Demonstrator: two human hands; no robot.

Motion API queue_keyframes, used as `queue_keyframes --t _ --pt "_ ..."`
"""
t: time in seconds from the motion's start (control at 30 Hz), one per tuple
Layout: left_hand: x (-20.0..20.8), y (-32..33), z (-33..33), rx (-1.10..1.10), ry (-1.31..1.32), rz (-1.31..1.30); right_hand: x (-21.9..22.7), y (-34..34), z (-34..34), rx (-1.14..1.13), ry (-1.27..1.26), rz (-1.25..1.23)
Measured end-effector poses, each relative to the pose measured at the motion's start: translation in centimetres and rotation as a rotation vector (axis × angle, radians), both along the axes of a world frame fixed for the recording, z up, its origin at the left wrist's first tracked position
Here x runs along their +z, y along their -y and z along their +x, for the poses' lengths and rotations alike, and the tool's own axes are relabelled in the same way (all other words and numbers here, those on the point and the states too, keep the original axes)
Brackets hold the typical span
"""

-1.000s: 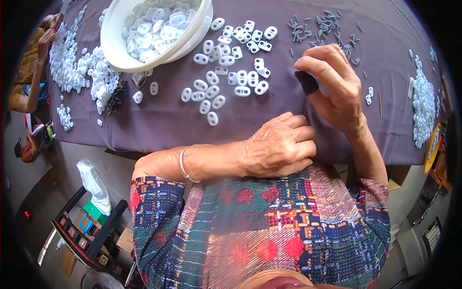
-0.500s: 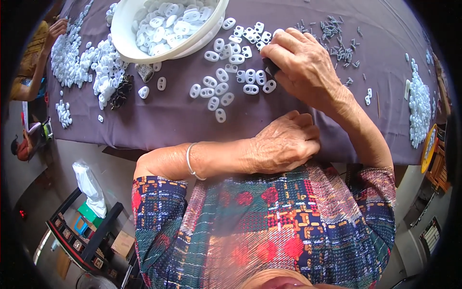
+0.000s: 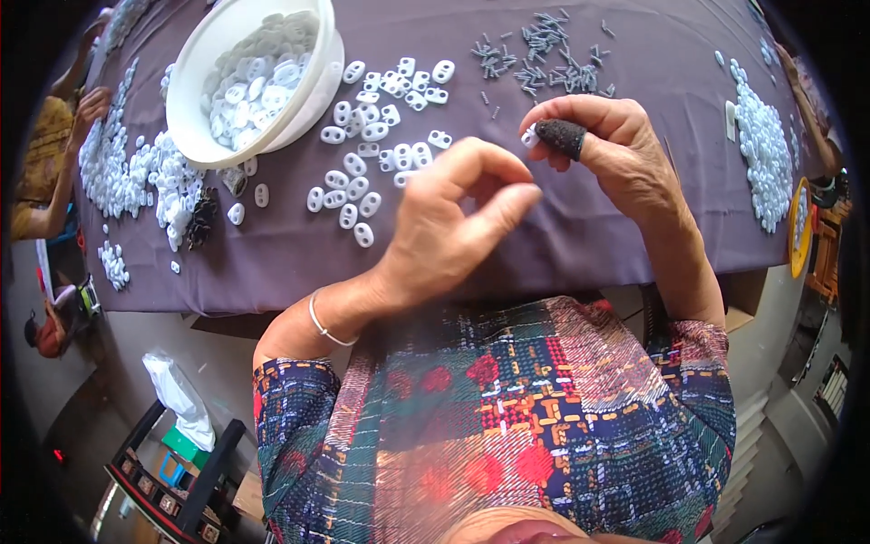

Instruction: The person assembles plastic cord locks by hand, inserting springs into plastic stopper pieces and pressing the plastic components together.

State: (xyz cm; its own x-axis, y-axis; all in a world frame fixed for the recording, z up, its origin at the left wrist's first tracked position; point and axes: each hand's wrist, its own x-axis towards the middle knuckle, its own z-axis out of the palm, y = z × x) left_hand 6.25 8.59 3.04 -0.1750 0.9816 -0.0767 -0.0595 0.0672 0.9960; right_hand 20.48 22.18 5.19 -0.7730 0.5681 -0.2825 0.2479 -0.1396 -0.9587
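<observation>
1. I'm watching a small white piece [image 3: 529,137] sitting at the fingertips of the right hand [image 3: 625,156], just below the springs [image 3: 545,38]. Half a second ago that hand was reaching over the loose ovals; now it is showing farther from them.
2. The right hand is pinching: thumb and finger are clamping on the white piece, and a dark, rough-textured finger cover [image 3: 562,138] is wrapping one digit.
3. And the left hand [image 3: 449,218] is up! It was resting curled near the table edge; now it is hovering, thumb and forefinger curving together. Whether they're gripping anything, I cannot tell.
4. Left of it, the loose ovals [image 3: 348,216] are lying scattered, smooth-looking and plastic-like, many showing two round holes. The springs are glinting grey, thin and coiled.
5. Farther left, a round, glossy white bowl [image 3: 192,100] is holding more ovals, now appearing farther left in my view.
6. Beneath everything, a purple-grey cloth [image 3: 272,263] is wrinkling softly.
7. Closest to me, a patchwork-patterned top [image 3: 507,408] is filling the lower view, and a slim, pale bracelet [image 3: 315,317] is circling the left wrist.
</observation>
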Motion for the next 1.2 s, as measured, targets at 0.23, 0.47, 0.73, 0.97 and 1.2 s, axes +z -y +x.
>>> queue_keyframes --t 0.23,0.47,0.73,0.97,1.2 --pt "-0.2 -0.8 -0.4 0.081 0.028 -0.074 0.0 1.0 0.8 0.050 -0.005 0.241" --pt "-0.3 -0.8 -0.3 0.090 0.055 -0.078 0.0 2.3 0.2 0.066 -0.021 0.463" --pt "-0.2 -0.8 -0.5 0.100 0.252 -0.099 -1.4 2.9 -0.2 -0.093 -0.140 0.375" --pt "-0.6 -0.7 -0.6 0.074 -0.027 0.024 -0.1 2.1 -0.6 0.001 -0.125 0.571" --pt "-0.4 -0.7 -0.6 0.072 -0.035 -0.060 -0.8 2.5 -0.7 -0.002 -0.107 0.573"
